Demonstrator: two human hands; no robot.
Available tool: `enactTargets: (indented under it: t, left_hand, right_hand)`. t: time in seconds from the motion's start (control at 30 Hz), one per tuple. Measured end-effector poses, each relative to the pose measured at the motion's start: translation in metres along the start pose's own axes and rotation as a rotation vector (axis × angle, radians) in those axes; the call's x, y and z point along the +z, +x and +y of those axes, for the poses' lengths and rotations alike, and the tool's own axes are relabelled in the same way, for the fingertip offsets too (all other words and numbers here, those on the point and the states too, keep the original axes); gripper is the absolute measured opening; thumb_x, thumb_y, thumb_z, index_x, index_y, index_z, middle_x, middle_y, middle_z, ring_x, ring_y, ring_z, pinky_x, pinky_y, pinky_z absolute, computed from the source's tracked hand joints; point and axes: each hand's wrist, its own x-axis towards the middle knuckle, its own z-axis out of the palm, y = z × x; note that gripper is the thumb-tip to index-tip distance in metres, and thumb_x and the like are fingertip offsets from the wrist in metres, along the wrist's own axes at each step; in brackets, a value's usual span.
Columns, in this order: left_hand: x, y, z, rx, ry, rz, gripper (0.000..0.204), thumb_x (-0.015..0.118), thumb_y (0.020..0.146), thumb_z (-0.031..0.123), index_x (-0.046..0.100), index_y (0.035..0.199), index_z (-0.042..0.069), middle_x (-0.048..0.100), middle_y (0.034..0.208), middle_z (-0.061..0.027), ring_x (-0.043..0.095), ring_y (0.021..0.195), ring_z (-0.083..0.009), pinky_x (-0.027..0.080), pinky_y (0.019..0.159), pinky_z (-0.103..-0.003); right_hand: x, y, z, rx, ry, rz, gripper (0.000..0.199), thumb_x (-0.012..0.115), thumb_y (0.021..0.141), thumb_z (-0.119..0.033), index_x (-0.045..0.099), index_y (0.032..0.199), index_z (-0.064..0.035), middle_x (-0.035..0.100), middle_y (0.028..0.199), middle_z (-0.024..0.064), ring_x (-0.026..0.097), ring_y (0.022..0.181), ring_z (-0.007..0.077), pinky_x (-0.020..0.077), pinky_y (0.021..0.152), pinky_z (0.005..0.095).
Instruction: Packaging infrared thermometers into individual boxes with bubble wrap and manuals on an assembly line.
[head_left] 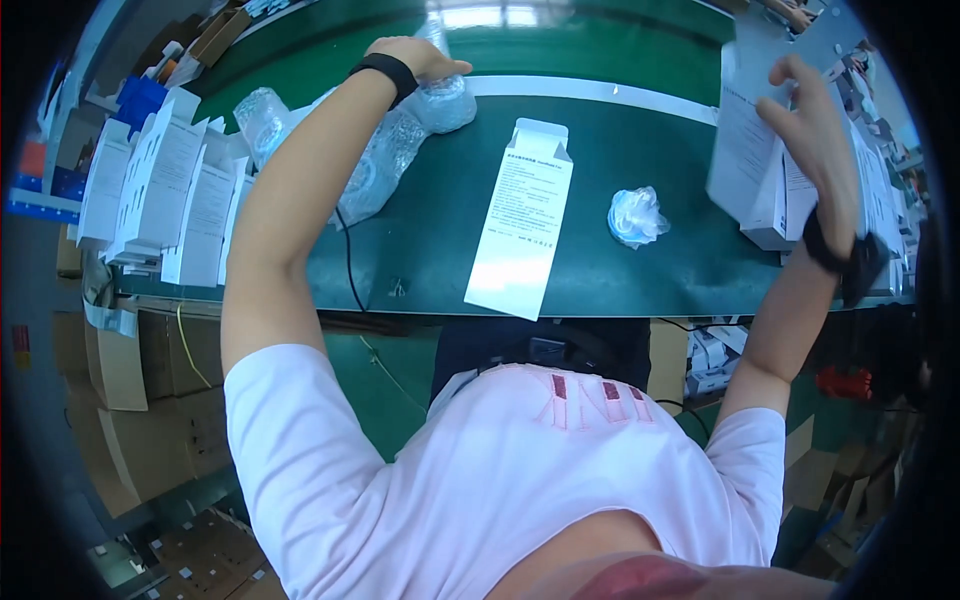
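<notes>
A: Where are the hands right now?

B: The left hand [415,55] is stretched far out over the green worktop [450,210], palm down, fingers curled onto a clear plastic bag [440,100] at the end of a row of such bags. The right hand [815,130] is up at the right edge, fingers loosely spread against a stack of flat white cartons [750,160]; whether it actually pinches one I cannot tell.

A: And what lies between them?

B: A carton [522,215] lies flat in front of the person, its flaps open at the far end. Just to its right sits a small crumpled bag [636,215], apart from it. More cartons stand in a rack [165,195] at the left.

A: How would you handle this well?

B: I'd say close the left fingers on one bag only, so its neighbours don't drag along, and lift before pulling back. On the right, peel a single carton off the stack with the thumb; they look thin and likely to cling together.
</notes>
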Motion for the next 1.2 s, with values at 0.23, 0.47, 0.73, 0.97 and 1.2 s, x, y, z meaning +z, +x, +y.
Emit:
enactTargets:
  t: [0.23, 0.47, 0.73, 0.97, 1.2]
  left_hand:
    - [0.018, -0.001, -0.001, 0.032, -0.626, 0.099, 0.043, 0.076, 0.069, 0.025, 0.065, 0.090, -0.011, 0.066, 0.078, -0.0176, 0.065, 0.069, -0.0246, 0.051, 0.062, -0.033]
    - [-0.034, -0.128, 0.039, 0.499, -1.595, 0.189, 0.035, 0.070, 0.075, 0.002, 0.062, 0.108, -0.005, 0.067, 0.099, -0.0073, 0.064, 0.088, -0.0153, 0.051, 0.081, -0.032]
    - [-0.023, -0.195, 0.057, 0.635, -1.906, -0.023, 0.054, 0.067, 0.070, -0.002, 0.055, 0.122, -0.001, 0.064, 0.111, -0.0071, 0.062, 0.101, -0.0176, 0.048, 0.092, -0.034]
    - [-0.010, -0.206, 0.057, 0.756, -2.300, -0.264, 0.072, 0.077, 0.069, 0.006, 0.045, 0.134, 0.001, 0.057, 0.127, -0.0122, 0.057, 0.115, -0.0232, 0.046, 0.100, -0.038]
    - [-0.033, -0.202, 0.076, 0.860, -1.300, 0.477, 0.036, 0.069, 0.071, 0.014, 0.065, 0.105, 0.003, 0.066, 0.083, -0.0048, 0.061, 0.077, -0.0125, 0.051, 0.070, -0.029]
  right_hand:
    - [0.152, 0.022, 0.072, 0.196, -0.230, -0.075, 0.076, 0.070, 0.078, -0.030, 0.037, 0.142, -0.0063, 0.041, 0.135, 0.0337, 0.050, 0.118, 0.0488, 0.0446, 0.099, 0.0479]
    - [0.026, -0.024, -0.097, -0.143, 0.825, 0.150, 0.086, 0.076, 0.078, -0.012, 0.028, 0.149, -0.0061, 0.049, 0.136, 0.0204, 0.060, 0.096, 0.0197, 0.0504, 0.082, 0.0309]
    - [-0.026, -0.038, -0.122, -0.777, 0.686, 0.065, 0.037, 0.069, 0.077, -0.005, 0.065, 0.114, -0.0052, 0.060, 0.106, 0.0158, 0.061, 0.083, 0.0257, 0.0503, 0.067, 0.0307]
    - [-0.019, -0.081, -0.165, -0.844, 0.549, 0.350, 0.040, 0.076, 0.067, 0.001, 0.071, 0.104, -0.0121, 0.056, 0.101, 0.0089, 0.058, 0.087, 0.0209, 0.0479, 0.068, 0.0288]
    - [-0.004, -0.056, -0.194, -0.213, 1.529, 0.226, 0.046, 0.068, 0.084, -0.003, 0.054, 0.127, 0.0044, 0.066, 0.107, 0.0099, 0.065, 0.081, 0.0143, 0.0524, 0.077, 0.0277]
